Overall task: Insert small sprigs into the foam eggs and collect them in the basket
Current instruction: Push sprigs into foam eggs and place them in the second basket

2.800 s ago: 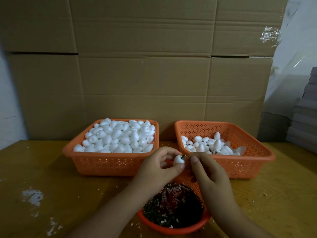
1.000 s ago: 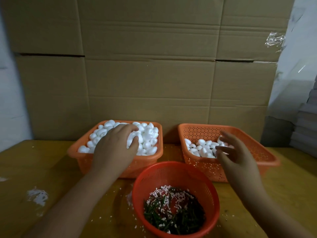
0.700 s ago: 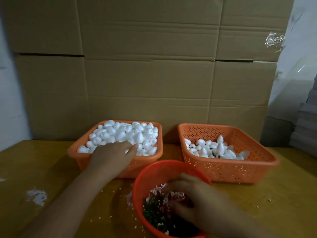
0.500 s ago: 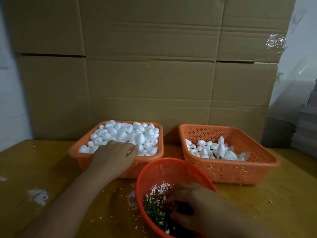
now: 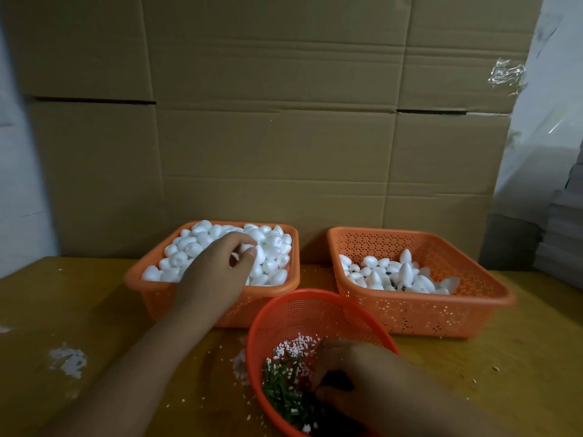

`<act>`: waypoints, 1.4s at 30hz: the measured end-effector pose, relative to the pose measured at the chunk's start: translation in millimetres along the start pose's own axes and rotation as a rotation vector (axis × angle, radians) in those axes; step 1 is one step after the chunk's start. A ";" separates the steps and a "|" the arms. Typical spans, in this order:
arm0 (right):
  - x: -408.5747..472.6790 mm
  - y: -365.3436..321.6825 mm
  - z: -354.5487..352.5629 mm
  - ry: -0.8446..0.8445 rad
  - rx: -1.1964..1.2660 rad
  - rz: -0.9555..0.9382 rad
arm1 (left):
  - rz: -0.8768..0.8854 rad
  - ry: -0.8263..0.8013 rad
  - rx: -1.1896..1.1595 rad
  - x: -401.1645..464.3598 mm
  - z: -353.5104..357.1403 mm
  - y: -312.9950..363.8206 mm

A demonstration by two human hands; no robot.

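Single head-worn view, taken from above the near table edge.

Faced forward and down across the wooden table (image 5: 473,373), close over a round basket (image 5: 303,313), toward two square baskets (image 5: 419,313) and a cardboard wall (image 5: 284,137) behind.

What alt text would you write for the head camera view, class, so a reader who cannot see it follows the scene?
A person's left hand pinches a foam egg over a full orange basket while the right hand reaches into a round red basket of green sprigs. A second orange basket, partly filled with eggs, sits to the right on a wooden table.
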State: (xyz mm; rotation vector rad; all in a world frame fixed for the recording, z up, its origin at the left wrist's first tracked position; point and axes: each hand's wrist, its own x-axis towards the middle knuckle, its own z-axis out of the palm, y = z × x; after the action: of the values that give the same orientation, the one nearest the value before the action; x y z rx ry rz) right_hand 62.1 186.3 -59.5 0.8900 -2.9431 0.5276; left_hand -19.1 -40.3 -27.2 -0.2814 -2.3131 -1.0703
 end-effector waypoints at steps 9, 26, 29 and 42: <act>-1.1 -7.1 -1.4 0.079 0.044 0.045 | 0.139 -0.460 -0.372 -46.2 48.6 46.2; -2.5 -5.0 -1.7 0.113 0.076 0.066 | -0.032 -0.538 -0.568 -45.9 47.7 38.8; -2.8 -4.9 -2.1 0.117 0.067 0.055 | -0.030 -0.540 -0.626 -45.3 47.2 39.5; -2.0 -3.9 -0.4 0.114 0.094 0.062 | 0.057 -0.566 -0.588 -44.9 39.9 45.6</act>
State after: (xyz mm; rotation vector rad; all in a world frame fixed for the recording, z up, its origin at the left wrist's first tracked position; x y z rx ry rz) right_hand 65.9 184.5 -58.1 0.7509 -2.8718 0.7010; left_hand 20.0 21.8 -45.0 -0.9768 -2.3639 -1.8093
